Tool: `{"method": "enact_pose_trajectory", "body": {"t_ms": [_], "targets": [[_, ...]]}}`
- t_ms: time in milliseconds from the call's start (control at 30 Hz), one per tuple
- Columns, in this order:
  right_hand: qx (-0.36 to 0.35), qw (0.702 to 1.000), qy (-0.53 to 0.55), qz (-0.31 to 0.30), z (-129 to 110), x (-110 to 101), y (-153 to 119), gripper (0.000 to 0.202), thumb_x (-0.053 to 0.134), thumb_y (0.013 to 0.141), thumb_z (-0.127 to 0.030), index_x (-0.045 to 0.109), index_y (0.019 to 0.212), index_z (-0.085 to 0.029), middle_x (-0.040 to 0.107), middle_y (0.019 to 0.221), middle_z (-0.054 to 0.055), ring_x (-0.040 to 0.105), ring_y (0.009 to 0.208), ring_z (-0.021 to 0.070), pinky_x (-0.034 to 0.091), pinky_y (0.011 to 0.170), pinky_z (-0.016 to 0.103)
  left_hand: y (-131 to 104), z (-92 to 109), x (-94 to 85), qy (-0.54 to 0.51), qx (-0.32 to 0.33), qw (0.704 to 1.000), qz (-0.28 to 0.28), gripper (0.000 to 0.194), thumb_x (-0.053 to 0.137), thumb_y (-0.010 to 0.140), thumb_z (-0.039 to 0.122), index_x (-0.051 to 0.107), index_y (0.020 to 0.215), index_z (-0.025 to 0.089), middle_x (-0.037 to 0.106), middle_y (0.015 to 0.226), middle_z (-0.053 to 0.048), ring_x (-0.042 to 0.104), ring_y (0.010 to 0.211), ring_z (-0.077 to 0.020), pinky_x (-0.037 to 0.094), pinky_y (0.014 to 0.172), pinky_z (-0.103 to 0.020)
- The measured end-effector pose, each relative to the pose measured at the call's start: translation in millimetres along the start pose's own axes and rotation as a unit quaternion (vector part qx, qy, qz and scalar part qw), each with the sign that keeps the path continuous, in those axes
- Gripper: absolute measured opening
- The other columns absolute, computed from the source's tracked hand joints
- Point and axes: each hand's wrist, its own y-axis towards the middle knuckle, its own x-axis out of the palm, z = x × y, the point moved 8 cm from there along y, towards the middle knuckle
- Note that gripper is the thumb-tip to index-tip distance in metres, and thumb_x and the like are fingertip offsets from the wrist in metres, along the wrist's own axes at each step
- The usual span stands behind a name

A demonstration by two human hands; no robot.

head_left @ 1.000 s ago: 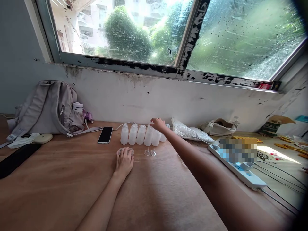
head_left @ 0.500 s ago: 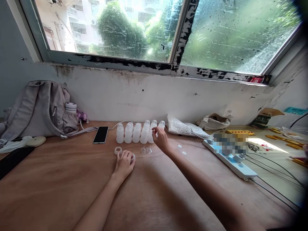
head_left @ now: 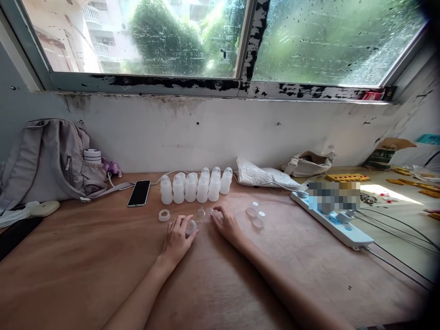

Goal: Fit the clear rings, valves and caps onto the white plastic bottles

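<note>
Several frosted white bottles (head_left: 190,187) with clear caps stand in a row on the brown table. My left hand (head_left: 178,236) rests on the tabletop, its fingers curled round a clear ring-shaped piece (head_left: 191,226). A whitish ring (head_left: 164,215) lies just beyond that hand. Near the bottles my right hand (head_left: 225,223) pinches a small clear nipple-like piece (head_left: 213,212). Another clear nipple-like piece (head_left: 201,211) sits between the two hands. Clear round pieces (head_left: 257,222) with small white discs (head_left: 255,204) beside them lie to the right of my right hand.
A phone (head_left: 139,193) and a grey backpack (head_left: 51,160) are at the left. Behind the table's right part are a white padded packet (head_left: 264,175) and a beige bag (head_left: 307,163). A white power strip (head_left: 354,236) with cables lies at the right.
My right hand has come down from the bottles to the clear piece on the table. Clear round pieces now show beside the white discs. The camera view has shifted slightly.
</note>
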Motion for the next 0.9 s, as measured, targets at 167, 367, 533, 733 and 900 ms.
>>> {"method": "enact_pose_trajectory", "body": {"t_ms": [167,367,533,733,900], "targets": [[0.018,0.996,0.087,-0.01,-2,2,-15,0.019,0.046,0.078,-0.019,0.047,0.096,-0.022,0.059,0.083,0.003,0.056,0.067,0.0143,0.049,0.063,0.029,-2,7,5.8,-0.059,-0.008,0.998,0.0,0.028,0.054,0.076,0.024,0.047,0.103,0.023,0.053,0.101,-0.004,0.055,0.093,-0.0188,0.046,0.079,-0.032],[-0.06,0.993,0.097,-0.017,-35,0,-25,0.024,0.044,0.079,-0.014,0.05,0.1,-0.024,0.057,0.082,0.004,0.055,0.073,0.0163,0.048,0.068,0.031,-4,14,6.0,-0.113,-0.009,0.994,-0.012,0.03,0.054,0.076,0.023,0.044,0.104,0.022,0.053,0.102,-0.005,0.054,0.096,-0.0189,0.046,0.084,-0.032],[-0.087,0.984,0.15,-0.05,-54,1,-34,0.029,0.044,0.077,-0.012,0.049,0.104,-0.024,0.059,0.087,0.004,0.056,0.077,0.0163,0.047,0.071,0.03,-5,23,3.7,-0.109,0.029,0.993,-0.02,0.033,0.052,0.078,0.023,0.046,0.11,0.023,0.053,0.106,-0.005,0.053,0.101,-0.0183,0.045,0.088,-0.03],[-0.019,0.968,0.248,-0.04,-49,-6,-29,0.026,0.043,0.077,-0.01,0.049,0.099,-0.023,0.064,0.087,0.002,0.061,0.079,0.0147,0.049,0.072,0.029,-5,24,1.4,-0.097,0.038,0.994,-0.017,0.034,0.054,0.078,0.028,0.046,0.11,0.023,0.056,0.106,-0.005,0.053,0.102,-0.0194,0.044,0.089,-0.033],[0.006,0.967,0.256,-0.013,-44,-10,-28,0.024,0.046,0.076,-0.012,0.05,0.097,-0.022,0.066,0.086,0.004,0.063,0.079,0.0159,0.049,0.07,0.03,-5,26,0.7,-0.101,0.049,0.993,-0.019,0.034,0.054,0.078,0.031,0.046,0.11,0.022,0.057,0.106,-0.006,0.052,0.102,-0.0202,0.043,0.089,-0.035]]}}
